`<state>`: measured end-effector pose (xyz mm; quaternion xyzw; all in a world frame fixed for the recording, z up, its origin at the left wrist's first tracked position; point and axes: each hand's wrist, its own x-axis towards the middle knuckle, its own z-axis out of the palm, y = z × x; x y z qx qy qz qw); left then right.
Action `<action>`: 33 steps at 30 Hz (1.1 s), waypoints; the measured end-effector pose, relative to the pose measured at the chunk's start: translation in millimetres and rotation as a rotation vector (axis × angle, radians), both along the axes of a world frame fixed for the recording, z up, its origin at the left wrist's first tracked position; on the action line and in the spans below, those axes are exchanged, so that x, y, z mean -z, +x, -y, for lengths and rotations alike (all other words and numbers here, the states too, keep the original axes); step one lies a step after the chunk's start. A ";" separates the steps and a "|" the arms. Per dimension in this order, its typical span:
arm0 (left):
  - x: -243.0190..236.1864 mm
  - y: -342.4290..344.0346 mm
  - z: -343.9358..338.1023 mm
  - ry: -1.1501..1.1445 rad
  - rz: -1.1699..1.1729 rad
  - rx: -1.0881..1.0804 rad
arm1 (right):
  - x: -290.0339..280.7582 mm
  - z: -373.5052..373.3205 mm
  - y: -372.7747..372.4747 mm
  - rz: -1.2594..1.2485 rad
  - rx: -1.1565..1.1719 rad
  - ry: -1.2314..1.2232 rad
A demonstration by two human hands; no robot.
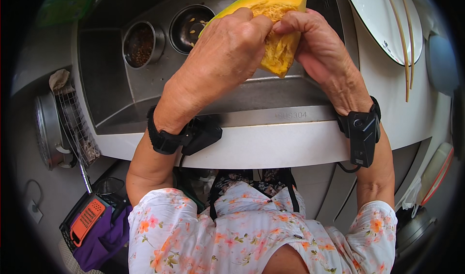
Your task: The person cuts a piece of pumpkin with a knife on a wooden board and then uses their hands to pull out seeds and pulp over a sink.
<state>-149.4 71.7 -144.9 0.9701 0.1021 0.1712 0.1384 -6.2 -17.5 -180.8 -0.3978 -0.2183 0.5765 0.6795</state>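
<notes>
A wedge of pumpkin (pixel 282 56) with a green-yellow rind and stringy orange pulp is held up over the steel sink (pixel 160 92). My left hand (pixel 220 53) is closed on its left side, knuckles bent and fingertips hidden against the pulp. From the right, my right hand (pixel 322 49) grips the wedge, its thumb pressed onto the pulp close to the left fingers. Beneath, pale pumpkin seeds (pixel 193 20) show in the round sink drain or a dark bowl there; I cannot tell which. Left of it, a metal cup (pixel 154 46) holds small brownish bits.
Along the right counter lies a white dish (pixel 382 20) with a pair of chopsticks (pixel 406 56) across it. The white counter edge (pixel 261 145) runs between me and the sink. An orange grater (pixel 88 218) and a purple cloth (pixel 104 240) are low on the left.
</notes>
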 end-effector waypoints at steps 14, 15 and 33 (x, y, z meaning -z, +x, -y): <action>-1.4 -2.9 -3.1 -0.175 0.002 0.041 | 5.3 0.2 5.2 -0.001 -0.063 -0.009; -1.4 -4.1 -5.2 -0.238 0.002 0.043 | 6.6 -0.5 4.8 0.013 -0.059 -0.004; 27.7 -49.1 -110.9 -0.441 0.016 -0.354 | -3.8 0.6 3.7 -0.011 0.064 -0.065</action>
